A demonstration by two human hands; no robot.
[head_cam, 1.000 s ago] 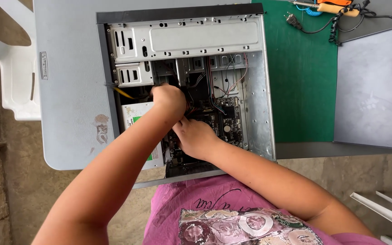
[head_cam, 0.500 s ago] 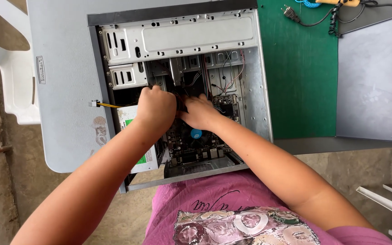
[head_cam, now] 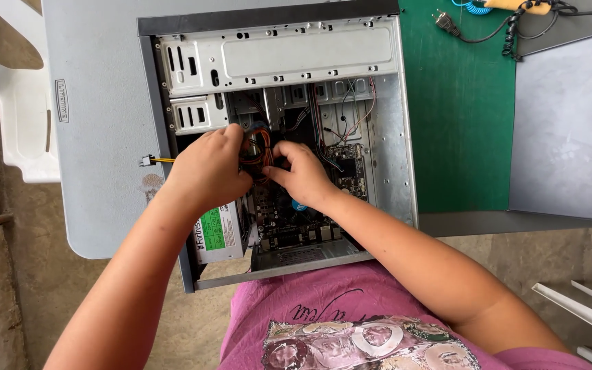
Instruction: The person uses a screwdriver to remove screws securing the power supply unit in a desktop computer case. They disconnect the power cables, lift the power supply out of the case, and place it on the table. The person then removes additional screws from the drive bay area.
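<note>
Here, inside the open computer case (head_cam: 392, 137) lying on the grey table (head_cam: 97, 137), my left hand (head_cam: 207, 168) and right hand (head_cam: 303, 175) close fingers around the orange cable bundle (head_cam: 258, 151) at centre.

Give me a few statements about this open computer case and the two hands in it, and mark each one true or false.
1. Both hands are inside the open computer case. True: the left hand and the right hand meet at a bundle of orange and red wires.
2. The case's side panel is fitted on. False: the case is open, and a grey panel lies to the right.
3. A green mat lies beside the case. True.
4. The power supply sits by the right hand. False: it is under the left forearm, at the case's left wall.
5. A white plastic chair stands at the table's left. True.
</note>
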